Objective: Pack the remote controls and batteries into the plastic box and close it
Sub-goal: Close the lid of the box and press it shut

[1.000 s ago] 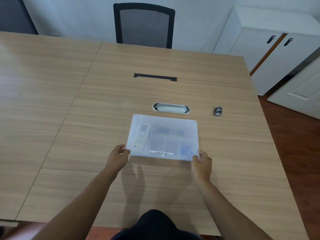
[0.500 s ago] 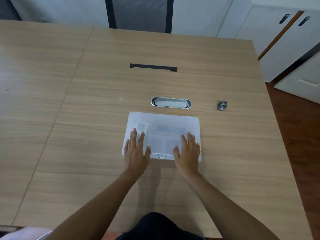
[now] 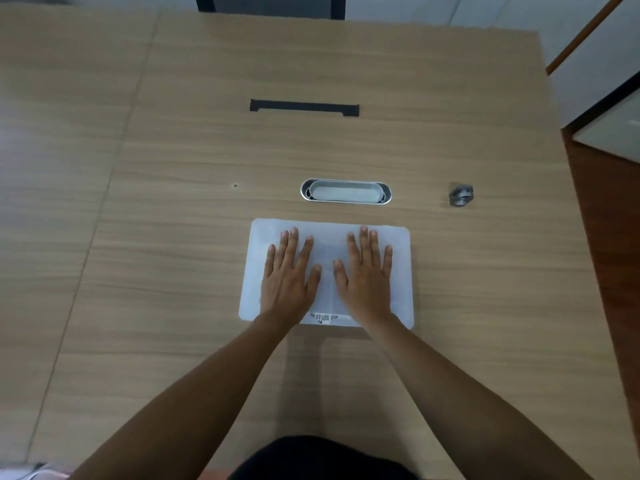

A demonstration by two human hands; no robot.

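The translucent white plastic box (image 3: 401,271) lies flat on the wooden table in front of me, its lid down. A barcode sticker (image 3: 323,317) shows on its near edge. My left hand (image 3: 289,275) rests palm-down on the left half of the lid, fingers spread. On the right half my right hand (image 3: 367,275) lies the same way. Both palms are flat on the lid and hold nothing. The remote controls and batteries cannot be made out through the lid under my hands.
An oval metal cable port (image 3: 345,191) sits in the table (image 3: 173,237) just beyond the box. A small grey metal object (image 3: 460,195) lies to the far right of it. A black slot (image 3: 304,107) is farther back. The table's right edge drops to a reddish floor.
My hands left the box's near corners and slid forward onto the lid, now lying flat farther toward its middle. The view has tilted downward and closer.
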